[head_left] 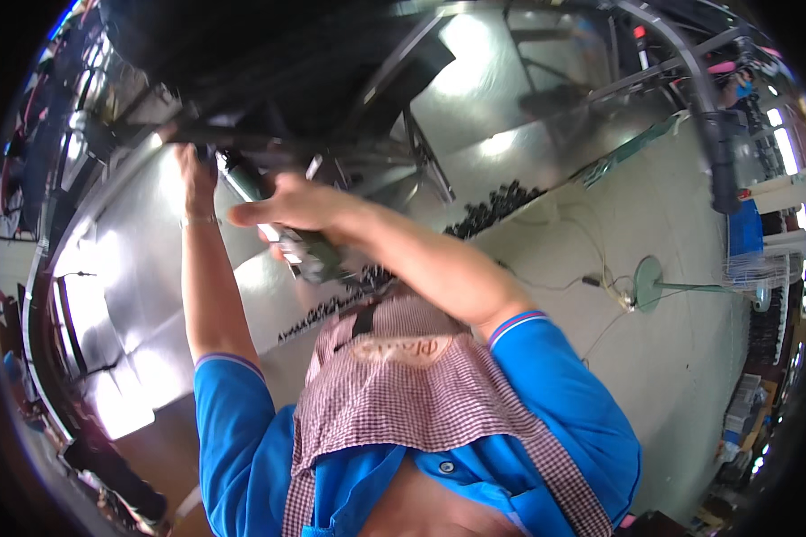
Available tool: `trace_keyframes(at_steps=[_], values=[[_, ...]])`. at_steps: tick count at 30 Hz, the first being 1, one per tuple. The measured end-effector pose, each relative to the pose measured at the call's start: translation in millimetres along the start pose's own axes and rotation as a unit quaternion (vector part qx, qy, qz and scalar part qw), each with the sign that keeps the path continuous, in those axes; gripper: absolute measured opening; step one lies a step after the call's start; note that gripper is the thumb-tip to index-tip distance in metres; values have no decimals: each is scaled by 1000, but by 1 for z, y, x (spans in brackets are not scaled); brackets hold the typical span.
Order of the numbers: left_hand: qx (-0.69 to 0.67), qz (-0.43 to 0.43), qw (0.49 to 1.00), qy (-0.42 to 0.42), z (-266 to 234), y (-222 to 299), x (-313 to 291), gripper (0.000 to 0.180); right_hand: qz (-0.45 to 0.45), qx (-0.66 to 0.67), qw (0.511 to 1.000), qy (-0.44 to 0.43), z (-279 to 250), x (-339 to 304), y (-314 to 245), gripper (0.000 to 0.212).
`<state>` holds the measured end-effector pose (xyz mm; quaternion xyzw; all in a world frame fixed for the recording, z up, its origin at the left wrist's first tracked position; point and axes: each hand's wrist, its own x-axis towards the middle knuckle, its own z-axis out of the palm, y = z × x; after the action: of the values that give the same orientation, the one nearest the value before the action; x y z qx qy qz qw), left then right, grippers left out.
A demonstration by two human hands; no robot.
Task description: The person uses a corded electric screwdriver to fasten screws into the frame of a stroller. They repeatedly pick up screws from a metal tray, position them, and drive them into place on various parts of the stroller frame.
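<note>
Right grip (304, 204): closed around a dark green tool (318, 258), whose narrow front end points toward the left grip.
Left grip (198, 174): to the right grip's left, at the dark frame; blurred, so whether it holds anything cannot be told.
Frame (401, 61): just beyond both grips.
Tabletop (157, 259): shiny, beneath both grips.
Black parts (495, 206): strewn along the tabletop's near edge, right of the right grip.

The power tool (318, 257) is dark green, the apron (390, 407) checked maroon and white, the shirt (569, 394) bright blue with striped cuffs (517, 323), the desk (252, 291) silver, the small parts (501, 204) black.
</note>
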<state>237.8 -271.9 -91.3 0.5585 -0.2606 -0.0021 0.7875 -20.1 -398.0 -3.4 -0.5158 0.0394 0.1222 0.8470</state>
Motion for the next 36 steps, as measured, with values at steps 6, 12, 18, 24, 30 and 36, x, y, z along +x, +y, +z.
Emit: trace_keyframes(at_steps=[6,12,18,24,30,36], values=[[202,55,969,130,11,35,-74,9,53,-111,992,-3,-84,-120,44,88],[290,-130,914,-253,56,-29,-248,14,54,-26,989,134,-115,-192,77,91],[370,16,832,-414,96,-90,-288,12,65,8,984,167,-112,-209,112,93],[13,-504,836,-216,129,-78,-248,16,24,-112,976,183,-99,-217,132,95],[-286,-529,767,-224,180,-33,-208,10,30,-171,963,208,-105,-232,116,105],[-284,-503,770,-270,236,-24,-195,9,27,-55,981,186,-128,-259,78,88]])
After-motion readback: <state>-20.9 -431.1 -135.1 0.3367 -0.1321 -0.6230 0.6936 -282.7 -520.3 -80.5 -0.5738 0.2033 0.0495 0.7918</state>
